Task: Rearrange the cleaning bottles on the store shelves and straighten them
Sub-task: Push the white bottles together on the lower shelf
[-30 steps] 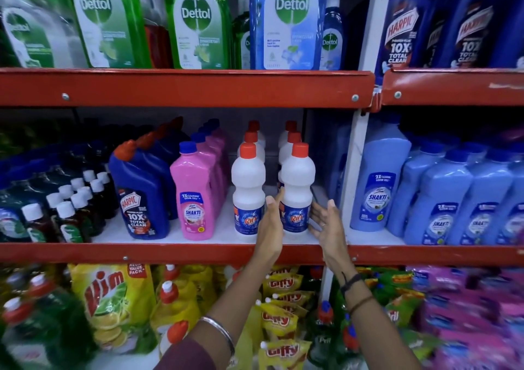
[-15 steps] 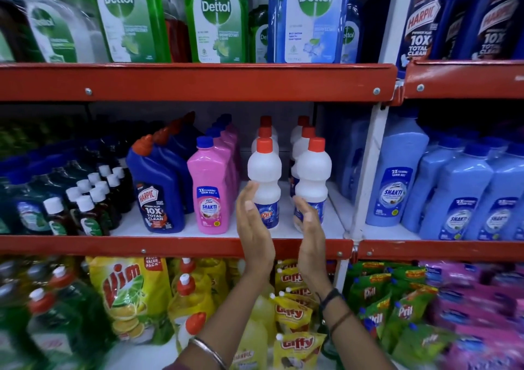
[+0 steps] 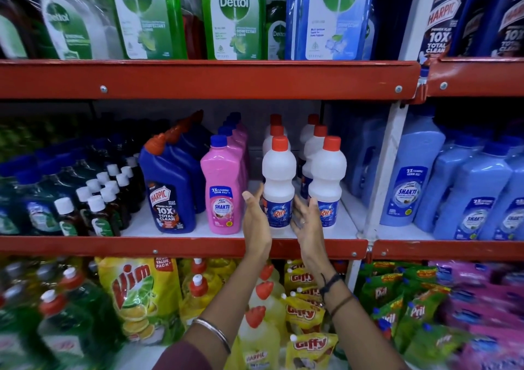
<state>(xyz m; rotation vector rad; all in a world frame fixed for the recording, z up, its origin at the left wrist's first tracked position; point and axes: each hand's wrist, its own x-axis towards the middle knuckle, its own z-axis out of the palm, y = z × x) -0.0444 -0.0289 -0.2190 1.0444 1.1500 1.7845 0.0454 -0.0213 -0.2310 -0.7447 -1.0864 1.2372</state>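
Observation:
Two rows of white Rin bottles with orange caps stand on the middle shelf (image 3: pixel 181 246). The front left white bottle (image 3: pixel 279 171) is upright between my hands. My left hand (image 3: pixel 255 223) is at its left side, palm turned inward, fingers straight. My right hand (image 3: pixel 307 223) is at its right side, fingers reaching into the gap before the front right white bottle (image 3: pixel 327 177). Both palms lie close to the label; I cannot tell whether they touch it. Neither hand closes around anything.
A pink Shakti bottle (image 3: pixel 224 185) and a blue Harpic bottle (image 3: pixel 170 188) head rows to the left, with small dark bottles (image 3: pixel 96 214) further left. Blue Shakti bottles (image 3: pixel 467 194) fill the right bay behind a white upright (image 3: pixel 388 165). Dettol bottles (image 3: pixel 232 15) stand above, pouches below.
My hands left the front right white bottle, drew back towards me, shifted left, and now flank the front left white bottle. The view has shifted slightly too.

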